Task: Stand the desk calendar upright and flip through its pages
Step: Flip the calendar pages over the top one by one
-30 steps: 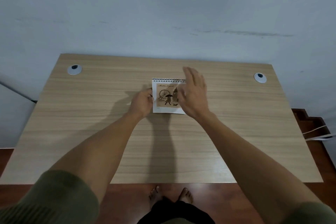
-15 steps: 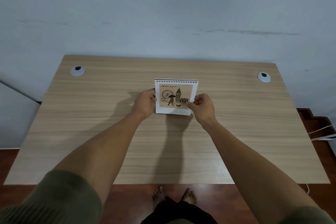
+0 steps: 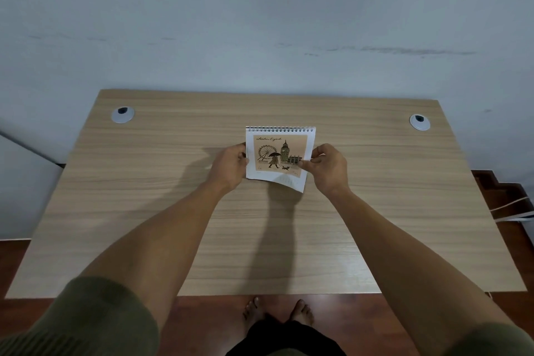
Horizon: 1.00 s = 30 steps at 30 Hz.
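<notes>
Gripping desk calendar [image 3: 278, 154] between them | left hand [image 3: 229, 166] closed on left edge | right hand [image 3: 328, 167] pinching front page's right edge | above desk [image 3: 144, 182]

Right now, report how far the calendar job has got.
Done: the desk calendar is up off the table, cover facing the camera. In hand: left hand grips its left edge, right hand pinches and lifts the cover's lower right corner. Left: flipping the pages.

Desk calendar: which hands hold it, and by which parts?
Both: left hand grips the calendar's left edge; right hand pinches its right edge.
</notes>
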Motion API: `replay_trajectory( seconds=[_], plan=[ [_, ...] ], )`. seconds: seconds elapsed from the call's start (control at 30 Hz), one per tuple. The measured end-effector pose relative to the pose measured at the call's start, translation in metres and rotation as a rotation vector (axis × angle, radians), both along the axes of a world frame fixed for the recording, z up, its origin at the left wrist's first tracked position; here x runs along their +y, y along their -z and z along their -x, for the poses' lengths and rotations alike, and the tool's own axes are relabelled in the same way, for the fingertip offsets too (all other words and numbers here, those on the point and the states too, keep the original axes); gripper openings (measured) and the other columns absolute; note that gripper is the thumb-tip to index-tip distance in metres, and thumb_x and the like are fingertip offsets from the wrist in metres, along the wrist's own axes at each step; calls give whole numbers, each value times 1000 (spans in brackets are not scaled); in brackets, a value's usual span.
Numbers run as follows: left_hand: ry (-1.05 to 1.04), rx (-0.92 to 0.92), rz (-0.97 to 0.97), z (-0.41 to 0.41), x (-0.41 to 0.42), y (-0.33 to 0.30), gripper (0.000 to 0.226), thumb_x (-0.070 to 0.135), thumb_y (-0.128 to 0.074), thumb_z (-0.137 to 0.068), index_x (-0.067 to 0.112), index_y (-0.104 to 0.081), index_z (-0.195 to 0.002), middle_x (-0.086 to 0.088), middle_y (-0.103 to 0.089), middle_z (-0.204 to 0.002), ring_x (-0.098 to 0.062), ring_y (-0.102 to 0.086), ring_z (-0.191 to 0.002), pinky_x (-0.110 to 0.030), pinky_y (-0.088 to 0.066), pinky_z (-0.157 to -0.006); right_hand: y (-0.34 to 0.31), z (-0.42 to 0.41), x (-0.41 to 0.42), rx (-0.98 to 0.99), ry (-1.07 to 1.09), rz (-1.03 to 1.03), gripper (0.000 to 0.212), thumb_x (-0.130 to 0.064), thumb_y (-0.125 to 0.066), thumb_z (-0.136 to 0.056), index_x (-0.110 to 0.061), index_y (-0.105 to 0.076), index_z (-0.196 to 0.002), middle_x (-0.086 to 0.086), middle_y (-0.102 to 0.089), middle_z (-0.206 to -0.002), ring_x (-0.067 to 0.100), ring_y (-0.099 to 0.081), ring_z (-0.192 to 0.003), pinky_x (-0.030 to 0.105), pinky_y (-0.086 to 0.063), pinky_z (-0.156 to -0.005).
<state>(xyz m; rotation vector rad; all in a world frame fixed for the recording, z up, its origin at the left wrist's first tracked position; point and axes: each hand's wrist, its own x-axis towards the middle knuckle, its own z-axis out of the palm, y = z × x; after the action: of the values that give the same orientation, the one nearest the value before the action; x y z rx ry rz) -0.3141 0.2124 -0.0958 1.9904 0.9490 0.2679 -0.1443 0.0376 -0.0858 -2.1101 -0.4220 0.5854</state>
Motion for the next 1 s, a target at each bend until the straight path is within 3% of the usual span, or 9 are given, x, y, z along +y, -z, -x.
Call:
replay_trajectory(
  seconds=[0.17, 0.27, 0.33, 0.43, 0.6, 0.73, 0.8, 0.9, 1.0],
  plan=[
    [17, -14, 7, 0, -1, -2, 35, -1, -53, -94, 18, -74, -114, 18, -64, -80, -20, -66, -83, -33, -52, -85, 2, -8, -4, -16, -66, -15, 19, -12, -84, -79, -13, -67, -73, 9, -76, -79, 29, -73, -77, 55, -60, -77],
    [14, -7, 9, -1, -2, -3, 35, -2, -53, -93, 19, -75, -111, 18, -64, -78, -18, -65, -79, -34, -54, -85, -3, -12, -8, -10, -130, 9, 19, -15, -83, -83, -6, -69, -74, 14, -73, -81, 30, -67, -75, 51, -57, -78],
    [16, 9, 33, -1, 0, -3, 40, -6, -48, -92, 17, -75, -111, 16, -66, -81, -12, -65, -78, -37, -58, -88, -8, -16, -12, 22, -160, 13, 21, -15, -82, -85, -1, -68, -78, 16, -72, -84, 24, -64, -71, 45, -55, -70],
    [31, 31, 34, -1, 2, -1, 40, -7, -48, -88, 14, -75, -109, -2, -74, -90, -25, -70, -83, -46, -58, -88, -11, -18, -17, 8, -157, 14, 22, -16, -83, -84, -3, -67, -78, 8, -72, -83, 19, -64, -71, 32, -49, -65],
    [25, 27, 38, -2, 3, 3, 41, -2, -47, -85, 16, -74, -109, -6, -77, -97, -29, -72, -88, -48, -59, -86, -16, -19, -20, -59, -242, 75, 21, -23, -79, -86, -10, -65, -77, 9, -74, -84, 25, -72, -81, 41, -57, -72],
    [33, -6, 74, -1, 2, 3, 40, 11, -48, -79, 26, -74, -106, -1, -78, -93, -22, -73, -82, -46, -60, -85, -24, -18, -27, 203, -258, -58, 12, -11, -75, -87, -8, -64, -85, 12, -73, -87, 22, -63, -78, 38, -49, -68],
    [49, -25, 83, 0, -2, -4, 46, 9, -47, -73, 35, -74, -100, 4, -77, -89, -21, -72, -79, -41, -61, -85, -26, -15, -30, 327, -277, -133, 13, -15, -78, -89, -12, -66, -85, 13, -76, -93, 22, -67, -82, 37, -51, -70],
    [46, -17, 79, 0, 0, -2, 56, 2, -48, -75, 49, -72, -92, 10, -79, -91, -22, -75, -89, -38, -60, -87, -33, -11, -32, 459, -260, -193, 14, -17, -74, -93, -7, -67, -86, 11, -76, -87, 22, -69, -75, 33, -54, -69],
    [28, 67, 76, -1, 11, 16, 32, 11, -54, -84, 26, -72, -106, -5, -77, -101, -32, -72, -97, -46, -60, -89, -51, -9, -32, 597, -211, -255, 13, -15, -69, -95, -3, -70, -92, 14, -77, -89, 28, -72, -76, 32, -57, -69]
  ],
)
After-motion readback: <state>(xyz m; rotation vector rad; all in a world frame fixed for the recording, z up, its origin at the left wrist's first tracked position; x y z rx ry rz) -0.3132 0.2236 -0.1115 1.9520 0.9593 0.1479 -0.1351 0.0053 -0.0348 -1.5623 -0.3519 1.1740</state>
